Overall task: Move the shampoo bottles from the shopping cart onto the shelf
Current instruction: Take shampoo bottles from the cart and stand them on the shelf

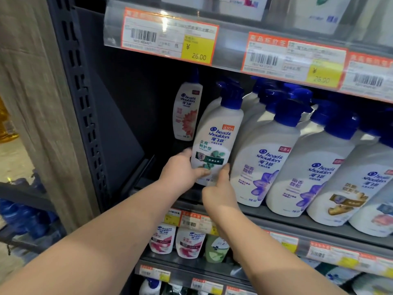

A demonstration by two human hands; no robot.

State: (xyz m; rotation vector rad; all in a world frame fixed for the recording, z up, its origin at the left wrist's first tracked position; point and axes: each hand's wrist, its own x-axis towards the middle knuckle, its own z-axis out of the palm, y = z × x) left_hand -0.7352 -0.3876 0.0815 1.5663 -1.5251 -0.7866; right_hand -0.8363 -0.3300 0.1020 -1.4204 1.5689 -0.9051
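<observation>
A white shampoo bottle (214, 141) with a blue pump and a green leaf label stands tilted at the left end of the shelf (276, 216). My left hand (180, 171) grips its lower left side, thumb across the front. From the right, my right hand (219, 190) touches the bottle's base with its fingertips. A row of similar white pump bottles (263, 158) stands just to its right. The shopping cart is out of view.
A smaller bottle with a red flower label (187, 111) stands behind at the back left. Price tags (170, 37) line the shelf edge above. Lower shelves hold refill pouches (189, 241). A dark upright post (83, 103) bounds the shelf's left side.
</observation>
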